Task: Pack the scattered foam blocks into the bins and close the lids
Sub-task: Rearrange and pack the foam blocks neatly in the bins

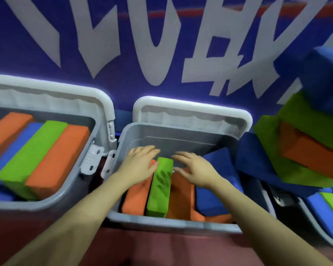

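The green foam block (160, 186) lies in the middle bin (167, 224), long axis running near to far, between orange blocks (136, 194). The left hand (140, 163) rests spread on its far-left edge. The right hand (195, 168) hovers right of it, fingers spread.

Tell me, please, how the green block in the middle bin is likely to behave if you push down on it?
The green block probably gives under pressure: its top shows what look like finger dents. It seems unlikely to roll or slide, being flat-sided and wedged between orange blocks. It looks like foam, so likely light for its size.
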A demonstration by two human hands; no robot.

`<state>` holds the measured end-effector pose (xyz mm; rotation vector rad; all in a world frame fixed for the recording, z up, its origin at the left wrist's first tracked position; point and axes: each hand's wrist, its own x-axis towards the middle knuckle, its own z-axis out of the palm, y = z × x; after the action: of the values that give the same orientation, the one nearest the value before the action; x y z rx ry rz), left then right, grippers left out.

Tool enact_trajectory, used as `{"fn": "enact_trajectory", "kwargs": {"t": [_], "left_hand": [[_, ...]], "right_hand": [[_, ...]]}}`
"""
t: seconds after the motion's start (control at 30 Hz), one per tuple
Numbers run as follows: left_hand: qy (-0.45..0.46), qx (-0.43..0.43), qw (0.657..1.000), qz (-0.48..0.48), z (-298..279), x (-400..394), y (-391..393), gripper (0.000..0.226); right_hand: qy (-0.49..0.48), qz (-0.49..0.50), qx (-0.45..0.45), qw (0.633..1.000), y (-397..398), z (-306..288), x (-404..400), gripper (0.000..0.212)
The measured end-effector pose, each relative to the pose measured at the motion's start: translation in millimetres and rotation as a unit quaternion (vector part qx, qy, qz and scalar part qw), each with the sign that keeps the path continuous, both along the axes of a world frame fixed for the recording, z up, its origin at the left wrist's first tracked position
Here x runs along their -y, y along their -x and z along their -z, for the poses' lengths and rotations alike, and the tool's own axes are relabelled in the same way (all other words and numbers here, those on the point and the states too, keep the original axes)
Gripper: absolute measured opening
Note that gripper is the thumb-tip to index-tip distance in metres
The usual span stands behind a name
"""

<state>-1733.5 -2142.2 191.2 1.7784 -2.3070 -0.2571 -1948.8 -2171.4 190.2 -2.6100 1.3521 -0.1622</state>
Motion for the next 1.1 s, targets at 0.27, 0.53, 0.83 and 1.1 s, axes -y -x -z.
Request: {"fn": "enact_trajectory", "kwargs": {"t": [0.27, 0.53, 0.83, 1.1], "left_hand": [[-0.252, 0.141, 0.957, 0.042, 93.3, 3.5, -24.8, 0.083], [-0.321, 0.193, 0.923, 0.084, 129.9, 7.1, -25.4, 0.133], [-0.180, 0.150, 0.969, 0.078, 117.0, 13.0, -22.8, 0.092], [-0.123, 0.112, 0.986, 0.017, 108.0, 15.2, -17.5, 0.065]], "right_hand": [[-0.158, -0.089, -0.181, 0.967, -30.5, 109.2, 11.5, 0.087], [-0.119, -0.106, -0.221, 0.962, -30.1, 151.6, 9.9, 0.123], [-0.083, -0.050, -0.140, 0.985, -8.7, 126.0, 11.9, 0.111], [-0.135, 0.023, -0.001, 0.991, -14.6, 133.9, 15.4, 0.115]]}}
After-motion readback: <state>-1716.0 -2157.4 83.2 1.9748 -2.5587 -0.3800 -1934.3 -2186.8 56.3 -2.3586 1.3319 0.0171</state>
